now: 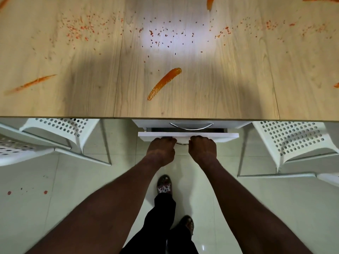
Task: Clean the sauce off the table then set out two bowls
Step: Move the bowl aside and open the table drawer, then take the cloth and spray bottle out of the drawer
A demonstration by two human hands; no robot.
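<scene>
- The left hand [161, 149] and right hand [202, 149] sit side by side with a small gap between them, both curled over the metal handle [182, 143] of a white drawer [211, 135], which stands slightly open under the table [211, 103].
- At twelve o'clock from the hands, a thick orange sauce streak [164, 83] lies on the tabletop. A thinner streak [30, 84] is at ten o'clock, and red specks [161, 33] lie farther up.
- White perforated chairs stand at nine [60, 129] and three [293, 142] o'clock.

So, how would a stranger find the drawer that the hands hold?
Under the table, midway, sit two white drawers. It is the lower drawer, pulled out slightly, with the left hand and right hand on its handle; the upper drawer is shut.
</scene>
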